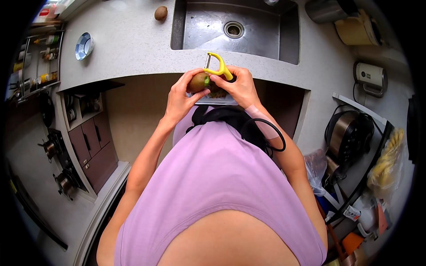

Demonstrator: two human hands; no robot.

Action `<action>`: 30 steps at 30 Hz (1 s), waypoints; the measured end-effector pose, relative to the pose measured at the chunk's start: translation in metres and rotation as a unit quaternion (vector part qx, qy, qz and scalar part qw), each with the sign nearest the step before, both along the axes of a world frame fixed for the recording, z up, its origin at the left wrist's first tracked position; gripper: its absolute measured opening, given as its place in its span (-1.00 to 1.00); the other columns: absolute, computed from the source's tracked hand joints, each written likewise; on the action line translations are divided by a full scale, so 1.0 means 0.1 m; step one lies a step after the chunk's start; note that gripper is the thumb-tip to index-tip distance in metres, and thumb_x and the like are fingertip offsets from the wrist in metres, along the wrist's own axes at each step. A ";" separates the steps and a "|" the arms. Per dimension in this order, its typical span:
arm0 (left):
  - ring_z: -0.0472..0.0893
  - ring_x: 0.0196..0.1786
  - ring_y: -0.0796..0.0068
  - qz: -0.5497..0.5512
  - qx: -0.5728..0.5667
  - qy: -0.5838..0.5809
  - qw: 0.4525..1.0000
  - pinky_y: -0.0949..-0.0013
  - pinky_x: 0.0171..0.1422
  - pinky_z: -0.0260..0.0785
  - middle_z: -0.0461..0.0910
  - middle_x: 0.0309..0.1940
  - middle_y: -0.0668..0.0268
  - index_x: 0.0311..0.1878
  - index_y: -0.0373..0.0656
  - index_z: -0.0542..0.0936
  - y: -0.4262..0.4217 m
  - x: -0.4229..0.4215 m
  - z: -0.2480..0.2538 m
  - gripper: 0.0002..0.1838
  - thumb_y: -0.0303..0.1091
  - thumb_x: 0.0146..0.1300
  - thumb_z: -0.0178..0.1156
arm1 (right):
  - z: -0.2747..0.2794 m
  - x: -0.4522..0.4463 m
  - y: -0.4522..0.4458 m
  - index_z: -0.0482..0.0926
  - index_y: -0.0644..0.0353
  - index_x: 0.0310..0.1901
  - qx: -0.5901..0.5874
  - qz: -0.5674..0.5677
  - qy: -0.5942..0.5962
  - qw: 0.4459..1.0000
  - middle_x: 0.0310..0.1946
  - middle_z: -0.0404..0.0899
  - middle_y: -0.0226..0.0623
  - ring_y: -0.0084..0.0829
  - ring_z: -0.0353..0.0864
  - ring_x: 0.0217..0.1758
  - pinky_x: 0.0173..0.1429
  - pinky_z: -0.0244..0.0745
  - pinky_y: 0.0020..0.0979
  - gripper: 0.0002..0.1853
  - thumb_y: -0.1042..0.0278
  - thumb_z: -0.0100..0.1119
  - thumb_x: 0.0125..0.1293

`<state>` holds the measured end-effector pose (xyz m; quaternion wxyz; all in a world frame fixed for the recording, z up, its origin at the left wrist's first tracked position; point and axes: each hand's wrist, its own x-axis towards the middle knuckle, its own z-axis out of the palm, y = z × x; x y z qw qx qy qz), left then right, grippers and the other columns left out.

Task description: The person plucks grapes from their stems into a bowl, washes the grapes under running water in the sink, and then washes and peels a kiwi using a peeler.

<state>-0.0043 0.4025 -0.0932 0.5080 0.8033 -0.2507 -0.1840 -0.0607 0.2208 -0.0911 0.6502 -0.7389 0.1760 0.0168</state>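
Observation:
A brown kiwi (198,83) with a peeled green patch on its right side is held in my left hand (179,95), fingers wrapped round it. My right hand (239,86) grips a yellow peeler (219,66), its blade end pointing up and left above the kiwi. The right thumb reaches toward the green patch. Under both hands is a clear container (217,101) with dark scraps in it, partly hidden by the hands. Another whole kiwi (160,13) lies on the counter, left of the sink.
A metal sink (230,37) is set into the pale counter (128,44) ahead. A blue and white bowl (84,46) stands on the left. Appliances, including a white one (371,76), line the right side. A dark cable loop hangs at my right forearm.

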 end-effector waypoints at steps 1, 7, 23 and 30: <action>0.64 -0.02 0.23 -0.002 0.012 -0.039 0.999 0.27 -0.02 0.52 0.61 0.00 0.22 0.13 -0.11 0.51 0.00 0.00 0.00 -0.47 -0.32 0.06 0.43 | -0.01 0.00 0.00 0.66 0.32 -0.28 -0.003 -0.002 -0.003 1.000 -0.61 0.56 -0.32 -0.65 0.42 -0.54 -0.41 0.36 -0.46 -0.75 0.26 0.36 0.16; 0.62 0.05 0.21 -0.008 0.074 -0.074 0.995 0.30 0.12 0.47 0.61 0.05 0.23 0.08 -0.23 0.51 -0.01 0.01 0.07 -0.48 -0.37 0.03 0.44 | -0.02 -0.02 0.00 0.65 0.32 -0.29 -0.014 -0.002 0.000 1.000 -0.61 0.58 -0.27 -0.61 0.47 -0.55 -0.41 0.38 -0.45 -0.75 0.28 0.35 0.16; 0.61 0.02 0.11 -0.013 0.047 -0.064 0.997 0.23 0.02 0.50 0.57 0.02 0.19 0.04 -0.15 0.53 -0.08 -0.04 0.05 -0.48 -0.41 -0.04 0.45 | 0.06 -0.01 0.06 0.56 0.33 -0.40 -0.128 0.001 -0.008 0.992 -0.56 0.60 -0.09 -0.23 0.66 -0.48 -0.30 0.50 -0.35 -0.83 0.41 0.29 0.01; 0.51 0.17 0.43 0.032 -0.127 0.256 0.958 0.33 0.24 0.45 0.46 0.14 0.27 0.17 -0.17 0.48 -0.08 -0.05 -0.02 -0.49 -0.60 0.11 0.33 | -0.16 -0.02 0.06 0.59 0.29 -0.36 0.075 -0.039 0.008 0.996 -0.48 0.62 -0.35 -0.56 0.58 -0.40 -0.24 0.48 -0.50 -0.87 0.42 0.27 0.10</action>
